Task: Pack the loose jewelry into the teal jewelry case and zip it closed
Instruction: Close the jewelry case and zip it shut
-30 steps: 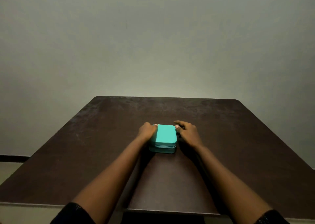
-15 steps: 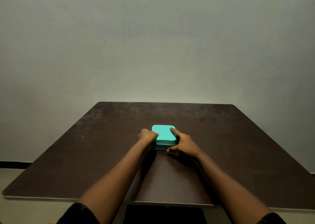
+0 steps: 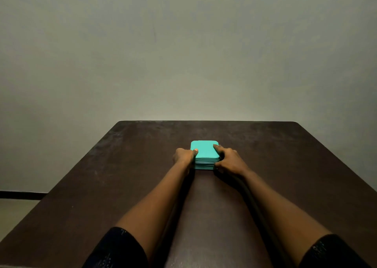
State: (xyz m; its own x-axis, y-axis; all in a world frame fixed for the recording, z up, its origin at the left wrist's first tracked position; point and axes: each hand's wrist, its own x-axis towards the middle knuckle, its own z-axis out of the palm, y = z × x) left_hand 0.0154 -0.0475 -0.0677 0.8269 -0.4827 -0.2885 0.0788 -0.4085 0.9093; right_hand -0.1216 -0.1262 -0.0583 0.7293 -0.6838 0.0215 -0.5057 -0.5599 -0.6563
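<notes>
the teal case (image 3: 205,150) sits lid down mid-table (image 3: 122,186), small and stiff-sided, likely light enough to skid; left hand (image 3: 183,156) clasps its left edge, right hand (image 3: 229,161) curls round the right front corner by the zip seam

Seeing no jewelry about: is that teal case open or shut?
Shut: the small teal rectangular case has its lid flat on its base. Whether fully zipped, cannot tell.

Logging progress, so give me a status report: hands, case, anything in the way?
Left hand grips teal rectangular jewelry case, left side. Right hand holds its right front corner. Lid down, zipper state unclear. No obstruction visible.
</notes>
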